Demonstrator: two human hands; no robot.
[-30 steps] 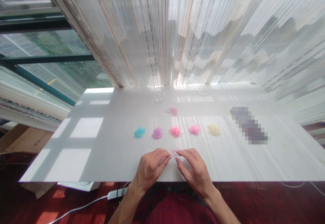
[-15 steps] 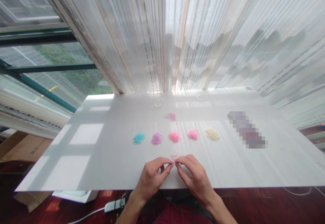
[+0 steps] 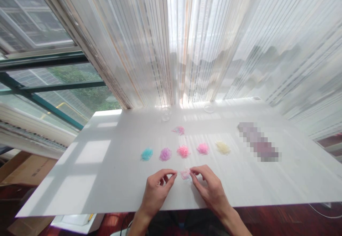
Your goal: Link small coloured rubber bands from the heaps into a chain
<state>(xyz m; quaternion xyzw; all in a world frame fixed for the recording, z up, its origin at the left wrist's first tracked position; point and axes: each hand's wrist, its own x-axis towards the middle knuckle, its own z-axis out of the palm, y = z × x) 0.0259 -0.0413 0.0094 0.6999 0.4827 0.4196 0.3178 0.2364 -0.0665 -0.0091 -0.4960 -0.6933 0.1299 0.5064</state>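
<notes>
One small pale pink pile (image 3: 185,174) of thin loops lies near the table's near edge, between the two hands. The left hand (image 3: 157,191) is to the left of the pile, thumb and forefinger pressed together at the tips; whether they pinch a loop cannot be told. The right hand (image 3: 211,189) has its thumb and forefinger tips close together at the pile's right side; a grip there cannot be confirmed. Toward the far edge, five heaps form a row, left to right: blue heap (image 3: 146,154), purple heap (image 3: 165,154), coral heap (image 3: 183,152), pink heap (image 3: 202,148), yellow heap (image 3: 222,148). Behind the coral heap lies a mixed heap (image 3: 179,130). Two clear round items, left (image 3: 166,115) and right (image 3: 208,109), are near the far edge. A pixelated object (image 3: 258,142) is located toward the right edge of the table (image 3: 120,182).
</notes>
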